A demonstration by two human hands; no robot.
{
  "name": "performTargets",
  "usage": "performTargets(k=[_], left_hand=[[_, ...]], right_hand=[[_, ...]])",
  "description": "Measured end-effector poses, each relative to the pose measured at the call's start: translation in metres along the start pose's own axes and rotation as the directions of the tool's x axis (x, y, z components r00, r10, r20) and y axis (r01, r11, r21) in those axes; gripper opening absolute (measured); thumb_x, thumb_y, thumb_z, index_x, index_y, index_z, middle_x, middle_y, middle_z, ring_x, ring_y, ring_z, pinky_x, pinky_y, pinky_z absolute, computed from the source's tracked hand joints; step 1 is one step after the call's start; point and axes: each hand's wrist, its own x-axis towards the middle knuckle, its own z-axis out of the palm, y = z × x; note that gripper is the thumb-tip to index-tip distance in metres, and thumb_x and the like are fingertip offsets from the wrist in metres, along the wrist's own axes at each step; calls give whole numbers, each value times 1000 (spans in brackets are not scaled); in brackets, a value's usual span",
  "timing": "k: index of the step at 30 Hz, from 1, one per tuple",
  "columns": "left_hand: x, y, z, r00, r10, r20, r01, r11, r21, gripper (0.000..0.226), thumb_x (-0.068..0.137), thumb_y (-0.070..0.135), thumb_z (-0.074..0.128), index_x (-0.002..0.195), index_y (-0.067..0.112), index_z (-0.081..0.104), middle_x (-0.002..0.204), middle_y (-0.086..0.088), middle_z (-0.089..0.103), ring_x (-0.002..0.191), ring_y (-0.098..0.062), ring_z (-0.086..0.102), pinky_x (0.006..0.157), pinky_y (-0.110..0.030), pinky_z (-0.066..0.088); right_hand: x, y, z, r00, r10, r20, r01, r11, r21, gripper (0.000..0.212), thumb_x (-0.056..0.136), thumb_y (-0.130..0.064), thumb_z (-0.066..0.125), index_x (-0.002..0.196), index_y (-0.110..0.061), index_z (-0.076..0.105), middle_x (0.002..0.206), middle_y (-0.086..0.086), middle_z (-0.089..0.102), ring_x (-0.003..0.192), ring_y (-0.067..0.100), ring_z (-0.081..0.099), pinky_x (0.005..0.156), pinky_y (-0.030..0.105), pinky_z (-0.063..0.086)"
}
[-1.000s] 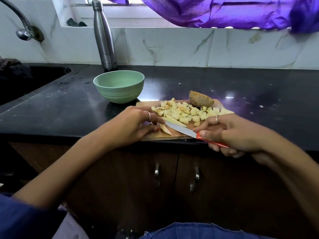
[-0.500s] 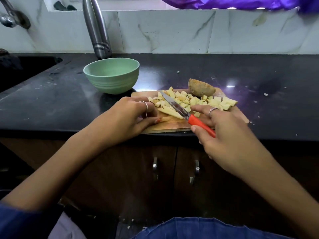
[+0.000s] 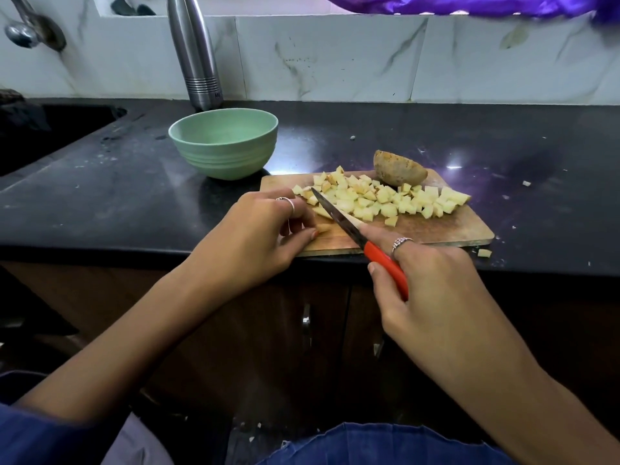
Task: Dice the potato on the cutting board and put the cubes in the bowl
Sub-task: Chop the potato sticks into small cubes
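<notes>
From the head view, the right hand [image 3: 432,290] gripped the red handle of a knife [image 3: 360,238], its fingers curled round it and the forefinger laid forward toward the blade. The blade slanted up and left across the near left part of the wooden cutting board [image 3: 446,228], its tip among the left edge of the potato cubes [image 3: 385,199]. The left hand [image 3: 258,236] rested on the board's near left corner, its fingers [image 3: 298,213] bent and pressed together, pinning a pale potato strip [image 3: 322,212] that lay just beside the blade; most of the strip was hidden under them. The cubes lay heaped across the middle of the board, and an unpeeled potato half [image 3: 399,169] sat at the board's far edge, touching the heap. The green bowl [image 3: 223,142] stood on the black desk [image 3: 100,203] just beyond the board's far left corner, with no cubes in it. One stray cube [image 3: 484,253] lay on the desk by the board's near right corner. A steel bottle [image 3: 198,55] stood behind the bowl against the tiled wall.
</notes>
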Motion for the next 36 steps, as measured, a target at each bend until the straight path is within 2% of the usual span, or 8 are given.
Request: performTargets(k=[6,11,16,22,26,28,31,36], left_hand=[[-2,3,-1,999,-48,-23,47,998,-52,4,79,14,72,78,10,71,73,5,58,64,2,51,59,-2,32],[-1,5,0,998,-61,-24,60,997,-58,11,77,23,65,74,13,70,72,5,59,65,6,50,59,-2,31],[-1,7,0,997,-64,-34,61,996,-61,6,76,13,69,72,10,70,70,7,58,64,8,50,58,-2,31],[-1,9,-1,994,-103,-35,99,992,-83,5,78,9,73,73,9,71,68,9,57,60,7,49,56,-4,32],[-1,10,-1,994,-108,-33,105,990,-92,6,78,9,73,73,10,71,68,12,57,62,5,50,55,-4,32],[-1,10,-1,994,-109,-24,106,989,-107,5,78,8,74,73,10,71,68,12,56,61,6,50,55,-3,32],[-1,8,-1,992,-121,-29,117,987,-112,3,78,11,74,76,11,73,68,12,56,61,5,50,55,-4,34],[-6,6,3,992,-105,-73,99,992,-77,5,78,19,75,77,15,72,71,9,58,70,-9,53,57,-6,37]], right_hand=[[-4,-5,5,999,4,34,-5,999,39,46,94,-26,48,137,-38,42,73,-19,47,56,2,40,57,20,42],[2,-10,7,999,5,37,-5,1000,-3,46,94,-20,49,138,-33,43,81,-16,52,63,5,48,61,28,49],[-1,-17,5,997,20,68,-19,1000,-20,52,94,-21,46,143,-35,33,96,-6,59,78,13,57,70,33,52],[-9,-22,-6,988,33,148,-15,992,-122,57,95,-23,42,146,-35,19,96,-10,56,82,11,57,70,26,51],[-8,-25,-3,987,11,159,12,989,-147,58,95,-26,42,146,-33,15,108,-9,54,96,12,56,74,24,46],[-2,-23,2,989,-4,148,24,990,-137,58,94,-28,46,145,-33,18,110,-8,55,99,14,57,71,24,42],[7,-18,12,994,-33,107,48,990,-134,58,94,-23,47,145,-32,22,108,-7,57,96,15,59,72,26,46],[7,-8,12,999,-34,31,37,996,-84,54,94,-20,46,144,-34,30,103,-9,60,88,13,58,75,31,51]])
